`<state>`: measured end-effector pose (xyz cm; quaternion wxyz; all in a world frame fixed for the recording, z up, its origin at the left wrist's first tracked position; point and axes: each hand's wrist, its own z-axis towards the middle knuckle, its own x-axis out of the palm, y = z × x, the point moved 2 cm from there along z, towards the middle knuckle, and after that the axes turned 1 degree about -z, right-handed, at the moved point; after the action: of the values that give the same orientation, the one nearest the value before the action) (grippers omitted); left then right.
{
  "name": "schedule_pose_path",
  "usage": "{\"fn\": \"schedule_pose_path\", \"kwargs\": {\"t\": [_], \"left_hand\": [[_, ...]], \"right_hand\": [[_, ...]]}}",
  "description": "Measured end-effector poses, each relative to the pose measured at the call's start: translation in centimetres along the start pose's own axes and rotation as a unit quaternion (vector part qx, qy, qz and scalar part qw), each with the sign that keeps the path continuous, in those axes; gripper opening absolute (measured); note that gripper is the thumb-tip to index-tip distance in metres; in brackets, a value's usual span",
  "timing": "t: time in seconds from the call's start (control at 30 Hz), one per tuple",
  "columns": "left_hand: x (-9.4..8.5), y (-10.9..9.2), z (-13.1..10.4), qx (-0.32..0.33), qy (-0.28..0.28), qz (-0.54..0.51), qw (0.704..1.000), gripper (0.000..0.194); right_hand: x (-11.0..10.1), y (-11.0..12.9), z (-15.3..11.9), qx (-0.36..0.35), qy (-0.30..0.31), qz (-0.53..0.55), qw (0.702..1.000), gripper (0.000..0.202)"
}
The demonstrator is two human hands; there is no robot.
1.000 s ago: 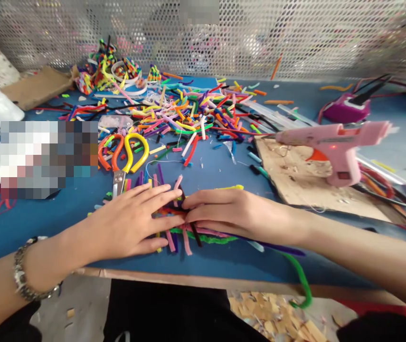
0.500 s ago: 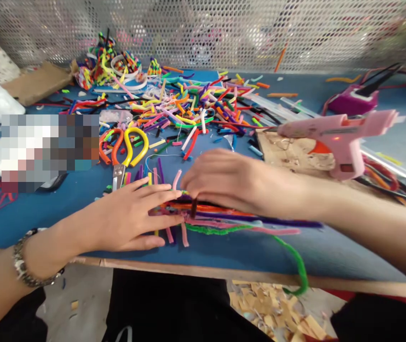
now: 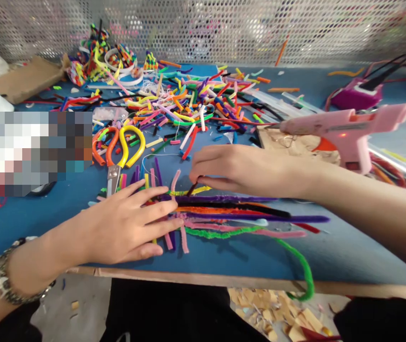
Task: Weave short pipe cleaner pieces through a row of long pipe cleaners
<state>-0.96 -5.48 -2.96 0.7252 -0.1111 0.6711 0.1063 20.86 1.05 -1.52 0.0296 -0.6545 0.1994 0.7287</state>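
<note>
My left hand (image 3: 127,221) lies flat with fingers spread over a woven bundle of fuzzy pipe cleaners, pressing it to the table. Short crosswise pieces, such as a pink pipe cleaner (image 3: 184,240), stick out around its fingers. Long strands run right from under it: a purple pipe cleaner (image 3: 295,219), a black pipe cleaner (image 3: 267,209) and a green pipe cleaner (image 3: 224,233) whose end hangs over the table edge. Above them, my right hand (image 3: 234,166) pinches a short dark brown pipe cleaner (image 3: 191,189) beside a yellow pipe cleaner (image 3: 201,190).
Scissors (image 3: 117,156) with orange and yellow handles lie beyond my left hand. A pink glue gun (image 3: 352,133) rests on cardboard at the right. Behind are a heap of cut pipe cleaners (image 3: 188,102), a purple tool (image 3: 357,97) and a perforated metal screen (image 3: 245,33).
My right hand has moved the dark brown piece away from me, from over the orange and black strands to the yellow one. The left hand stays spread on the bundle; the view has shifted slightly.
</note>
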Motion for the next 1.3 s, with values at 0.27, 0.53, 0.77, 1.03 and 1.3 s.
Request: {"fn": "schedule_pose_path", "kwargs": {"t": [0.27,0.53,0.77,1.03,1.3], "left_hand": [[-0.5,-0.3,0.2,-0.006,0.003,0.009,1.000,0.038],[-0.8,-0.5,0.1,0.015,-0.023,0.017,0.999,0.045],[-0.7,-0.6,0.0,0.005,-0.022,0.020,1.000,0.047],[-0.4,-0.7,-0.1,-0.003,-0.023,0.000,1.000,0.054],[-0.8,-0.7,-0.6,-0.070,-0.049,-0.078,0.993,0.055]], "right_hand": [[0.4,-0.3,0.4,0.010,0.029,0.066,0.997,0.022],[0.3,0.0,0.8,0.042,0.034,0.081,0.995,0.022],[-2.1,2.6,-0.8,0.109,-0.111,0.066,0.986,0.015],[1.5,3.9,-2.3,0.112,-0.041,0.034,0.992,0.028],[2.9,4.1,-2.1,0.081,-0.082,0.028,0.993,0.043]]}}
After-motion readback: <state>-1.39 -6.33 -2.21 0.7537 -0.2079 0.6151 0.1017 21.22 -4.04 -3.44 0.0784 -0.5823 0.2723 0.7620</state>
